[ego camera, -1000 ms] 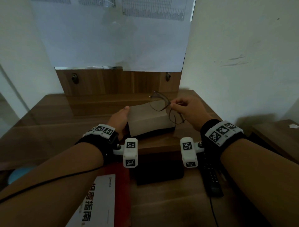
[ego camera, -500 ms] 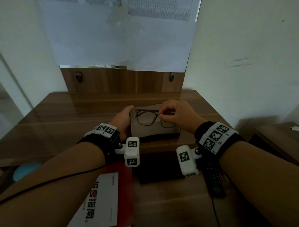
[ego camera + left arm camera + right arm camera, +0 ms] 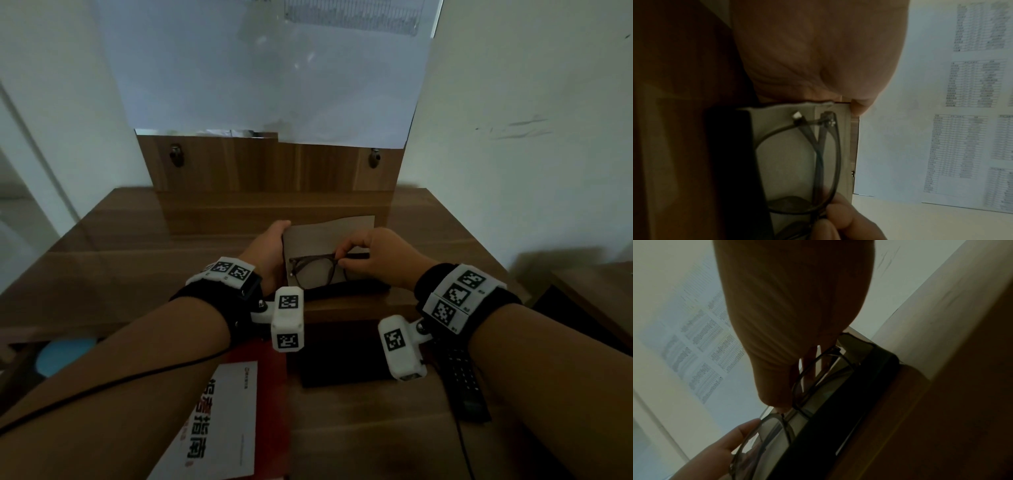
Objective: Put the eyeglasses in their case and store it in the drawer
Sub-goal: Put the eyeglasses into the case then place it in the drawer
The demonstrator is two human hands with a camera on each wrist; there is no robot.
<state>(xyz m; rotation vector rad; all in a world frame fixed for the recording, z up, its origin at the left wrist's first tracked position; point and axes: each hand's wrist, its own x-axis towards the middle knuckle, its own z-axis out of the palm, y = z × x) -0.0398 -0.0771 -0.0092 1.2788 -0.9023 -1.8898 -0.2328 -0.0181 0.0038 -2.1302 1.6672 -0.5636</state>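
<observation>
The right hand [image 3: 383, 260], pinching the folded eyeglasses [image 3: 317, 272], has lowered them into the case [image 3: 329, 233] that the left hand [image 3: 269, 253] grips open, so closing comes next.

Looking like a small office or study corner to me. A wooden desk [image 3: 137, 260] is sitting tight against plain white walls [image 3: 513, 85], and big sheets of paper [image 3: 267, 68] printed with tables of rows and columns are hanging over the wooden back panel [image 3: 274, 168]. A red and white booklet [image 3: 222, 421] with printed characters is lying near the front edge, next to a black remote [image 3: 466, 380] and a dark flat pad [image 3: 342, 356].
</observation>
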